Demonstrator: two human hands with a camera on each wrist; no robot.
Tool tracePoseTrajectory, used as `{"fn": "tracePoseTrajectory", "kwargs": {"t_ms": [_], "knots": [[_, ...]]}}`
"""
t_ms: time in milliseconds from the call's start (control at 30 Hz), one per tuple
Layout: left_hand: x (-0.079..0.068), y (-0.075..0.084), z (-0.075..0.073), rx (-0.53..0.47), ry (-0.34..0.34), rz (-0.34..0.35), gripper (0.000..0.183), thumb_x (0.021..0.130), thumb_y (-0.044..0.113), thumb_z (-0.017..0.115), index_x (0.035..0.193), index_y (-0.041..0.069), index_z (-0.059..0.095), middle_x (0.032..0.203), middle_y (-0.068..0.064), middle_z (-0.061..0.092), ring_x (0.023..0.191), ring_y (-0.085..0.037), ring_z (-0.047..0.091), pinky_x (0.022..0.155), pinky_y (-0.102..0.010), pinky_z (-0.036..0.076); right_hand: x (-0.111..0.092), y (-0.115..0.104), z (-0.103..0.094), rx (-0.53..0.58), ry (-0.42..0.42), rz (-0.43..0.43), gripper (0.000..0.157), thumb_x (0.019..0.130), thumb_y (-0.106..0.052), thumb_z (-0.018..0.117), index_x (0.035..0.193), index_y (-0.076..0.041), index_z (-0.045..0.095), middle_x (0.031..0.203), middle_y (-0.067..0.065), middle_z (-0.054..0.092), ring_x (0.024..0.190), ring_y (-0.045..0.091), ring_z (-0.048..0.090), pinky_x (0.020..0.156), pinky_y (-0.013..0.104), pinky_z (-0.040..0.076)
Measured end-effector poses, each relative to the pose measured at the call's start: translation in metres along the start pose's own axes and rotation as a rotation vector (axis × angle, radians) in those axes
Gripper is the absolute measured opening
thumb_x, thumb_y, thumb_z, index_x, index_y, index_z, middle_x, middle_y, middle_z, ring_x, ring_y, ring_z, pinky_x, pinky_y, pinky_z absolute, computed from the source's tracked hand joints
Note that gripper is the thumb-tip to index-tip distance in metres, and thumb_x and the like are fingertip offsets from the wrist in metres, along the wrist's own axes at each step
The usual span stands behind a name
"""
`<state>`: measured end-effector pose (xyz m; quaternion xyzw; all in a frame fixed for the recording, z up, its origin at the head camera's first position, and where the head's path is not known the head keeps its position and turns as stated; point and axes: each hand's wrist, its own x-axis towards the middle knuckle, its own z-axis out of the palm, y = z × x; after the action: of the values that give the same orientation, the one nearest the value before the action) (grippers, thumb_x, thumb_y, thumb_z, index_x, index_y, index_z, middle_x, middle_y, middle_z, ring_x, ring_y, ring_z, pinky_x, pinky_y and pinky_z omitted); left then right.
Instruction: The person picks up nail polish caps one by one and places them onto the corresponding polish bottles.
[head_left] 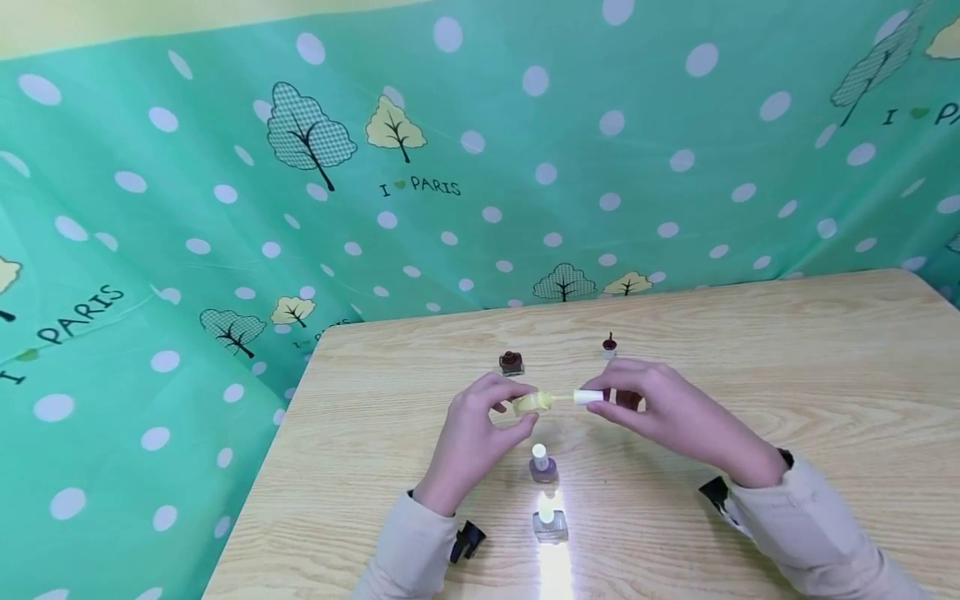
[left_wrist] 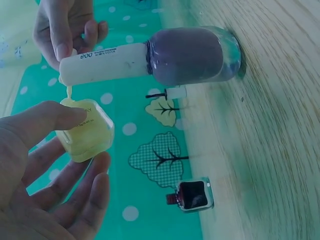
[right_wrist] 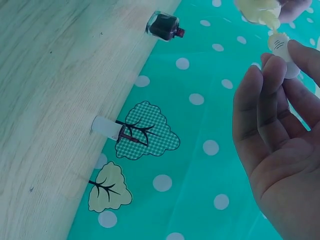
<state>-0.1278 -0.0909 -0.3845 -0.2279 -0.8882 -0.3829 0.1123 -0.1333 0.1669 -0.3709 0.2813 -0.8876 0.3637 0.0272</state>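
Between thumb and fingers, my left hand holds a yellow nail polish bottle, tilted above the table. My right hand pinches the white cap of that polish, whose yellow-coated brush spans from the cap to the bottle's neck. Below the hands stands a capped purple nail polish bottle, large in the left wrist view. Farther back, an uncapped dark red nail polish bottle stands near a white cap set with its dark brush upward.
A clear nail polish bottle with a cap stands nearest the front, beside a bright light reflection on the wooden table. A green dotted cloth hangs behind and to the left of the table.
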Motion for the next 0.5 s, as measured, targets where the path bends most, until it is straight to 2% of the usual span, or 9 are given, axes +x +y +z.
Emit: {"fn": "tracePoseTrajectory", "kwargs": {"t_ms": [267,500], "knots": [[-0.0027,0.0042,0.0013,0.015,-0.007,0.016,0.026,0.08,0.013,0.082,0.104,0.014,0.076,0.102,0.004,0.07,0.094,-0.01,0.066,0.079,-0.032,0.056,-0.0006,-0.004,0.0022,-0.014,-0.004,-0.02,0.013,0.096,-0.03,0.067,0.105,-0.025,0.074,0.086,-0.018,0.06,0.068,0.002,0.051,0.06,0.021,0.049],[-0.0035,0.0081,0.0031,0.051,-0.011,0.026,0.026,0.079,0.015,0.083,0.105,0.015,0.076,0.101,0.004,0.069,0.092,-0.011,0.065,0.078,-0.03,0.055,0.0,-0.0061,0.0073,-0.013,0.011,-0.058,0.012,0.095,-0.026,0.068,0.105,-0.024,0.074,0.085,-0.018,0.059,0.067,0.0,0.05,0.058,0.021,0.048]]}}
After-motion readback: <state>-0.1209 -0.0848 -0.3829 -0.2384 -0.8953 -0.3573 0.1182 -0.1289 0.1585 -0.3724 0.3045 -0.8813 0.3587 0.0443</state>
